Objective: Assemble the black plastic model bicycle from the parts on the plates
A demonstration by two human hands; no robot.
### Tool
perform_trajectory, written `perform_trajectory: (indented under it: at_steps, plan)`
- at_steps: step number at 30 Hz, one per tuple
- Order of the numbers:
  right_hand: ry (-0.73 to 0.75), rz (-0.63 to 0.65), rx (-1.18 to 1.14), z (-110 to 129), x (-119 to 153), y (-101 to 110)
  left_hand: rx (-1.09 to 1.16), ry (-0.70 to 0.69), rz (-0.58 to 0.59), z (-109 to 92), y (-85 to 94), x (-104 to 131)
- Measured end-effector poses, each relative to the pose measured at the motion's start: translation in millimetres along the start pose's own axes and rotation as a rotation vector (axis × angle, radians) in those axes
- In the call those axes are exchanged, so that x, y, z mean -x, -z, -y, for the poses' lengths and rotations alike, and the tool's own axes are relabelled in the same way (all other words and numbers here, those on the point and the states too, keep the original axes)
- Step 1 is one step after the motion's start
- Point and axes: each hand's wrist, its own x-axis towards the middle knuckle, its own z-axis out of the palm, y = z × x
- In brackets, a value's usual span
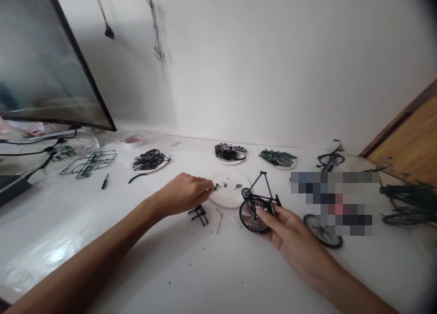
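Observation:
My right hand (290, 230) grips a partly built model bicycle (261, 193), a black frame with one spoked wheel, its thumb pressed on the wheel near the hub. My left hand (189, 192) is closed in a pinch at the left rim of a white paper plate (228, 201). A small dark part (216, 186) shows right at its fingertips; whether they hold it I cannot tell. A few more tiny parts (238, 186) lie on the plate. Below the left hand sits a black plastic sprue piece (199, 215), partly hidden by the hand.
Plates of black parts (150, 160), more black parts (229, 152) and green parts (277, 158) line the back. A loose wheel (322, 231) lies right, near a finished model bicycle (330, 158). Left are a screwdriver (105, 181), green sprues (89, 163) and a monitor (51, 54).

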Motion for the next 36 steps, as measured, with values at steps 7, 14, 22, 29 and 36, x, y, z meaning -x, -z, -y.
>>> perform_trajectory:
  at_steps: [7,14,22,29,36]
  plan:
    - [0.007,0.006,-0.074,0.0,0.1,-1.5,0.028,0.073,-0.032,16.6,-5.7,1.0]
    - [0.014,-0.038,-0.074,-1.3,-2.1,2.0,0.031,0.090,-0.056,17.6,-11.5,0.4]
    - [0.045,-0.119,-0.049,3.2,-3.3,0.0,0.024,-0.202,0.053,-20.4,-6.8,-8.6]
    - [0.047,-0.117,-0.053,-0.9,-8.1,4.3,-0.039,-0.246,0.097,-26.9,-4.9,-8.3]
    - [0.072,-0.101,-0.079,-2.3,-8.9,6.0,-0.026,-0.168,0.100,-20.9,-9.7,-4.7]
